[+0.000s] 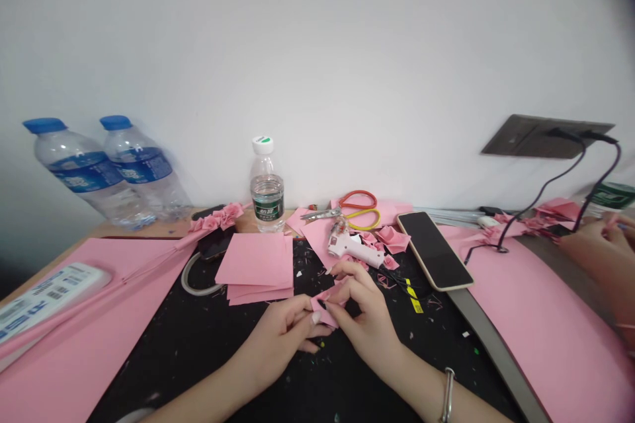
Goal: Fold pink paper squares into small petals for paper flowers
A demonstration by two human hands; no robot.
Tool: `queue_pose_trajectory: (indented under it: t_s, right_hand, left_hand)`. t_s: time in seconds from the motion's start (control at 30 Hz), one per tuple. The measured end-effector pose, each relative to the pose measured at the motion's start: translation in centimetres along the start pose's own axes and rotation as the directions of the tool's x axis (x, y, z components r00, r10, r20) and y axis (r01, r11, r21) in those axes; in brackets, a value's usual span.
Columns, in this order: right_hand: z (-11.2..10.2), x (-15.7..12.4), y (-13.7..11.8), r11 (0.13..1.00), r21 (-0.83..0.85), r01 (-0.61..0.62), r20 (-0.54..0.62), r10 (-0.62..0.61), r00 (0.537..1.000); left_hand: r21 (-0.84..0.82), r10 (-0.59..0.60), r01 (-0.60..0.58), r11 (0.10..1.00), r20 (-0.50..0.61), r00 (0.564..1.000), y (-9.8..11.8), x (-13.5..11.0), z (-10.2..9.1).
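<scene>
Between my two hands is a small piece of folded pink paper, held just above the black work surface. My left hand pinches its left and lower edge between thumb and fingers. From the other side, my right hand grips the paper's right part, with thumb and fingertips close to the left thumb. The fingers partly cover the paper, so its full shape is hidden. Just beyond the hands lie a pale pink glue gun and a stack of pink paper squares.
Scissors, a phone and folded paper pieces lie past the hands. A small water bottle stands by the wall; two larger bottles lean left. Another person's hand works at right, near plugged-in cables.
</scene>
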State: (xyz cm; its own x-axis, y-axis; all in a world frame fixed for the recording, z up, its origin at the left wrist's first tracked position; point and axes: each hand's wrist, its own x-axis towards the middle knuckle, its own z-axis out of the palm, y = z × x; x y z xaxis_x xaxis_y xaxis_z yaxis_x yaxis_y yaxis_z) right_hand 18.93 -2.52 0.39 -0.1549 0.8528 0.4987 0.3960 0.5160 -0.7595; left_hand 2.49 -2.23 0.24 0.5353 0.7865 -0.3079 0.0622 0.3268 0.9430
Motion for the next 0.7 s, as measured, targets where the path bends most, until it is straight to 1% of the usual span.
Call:
queue_pose_trajectory:
  t_s: [0.13,0.23,0.4,0.6,0.7]
  right_hand:
    - [-0.11,-0.27,0.18,0.977,-0.137,0.162,0.030,-0.160,0.987]
    - [-0.27,-0.36,0.28,0.952,-0.201,0.231,0.080,-0.219,0.973]
    - [-0.51,-0.33,0.43,0.930,-0.254,0.265,0.113,-0.244,0.963]
    - [-0.58,-0.11,0.24,0.931,-0.241,0.275,0.127,-0.251,0.960]
    - [-0.53,-0.03,0.22,0.930,-0.241,0.277,0.139,-0.249,0.958]
  left_hand:
    - [-0.018,-0.006,0.006,1.000,0.009,1.000,-0.09,-0.11,-0.06]
    - [-0.052,-0.018,0.019,0.998,0.022,1.000,-0.12,-0.24,-0.06]
    - [-0.122,-0.034,0.036,0.992,0.024,0.999,-0.04,-0.16,-0.12]
    - [-0.216,-0.042,0.048,0.975,0.036,0.998,-0.05,-0.12,-0.41]
    - [-0.292,-0.038,0.042,0.956,0.019,0.999,-0.36,-0.11,-0.56]
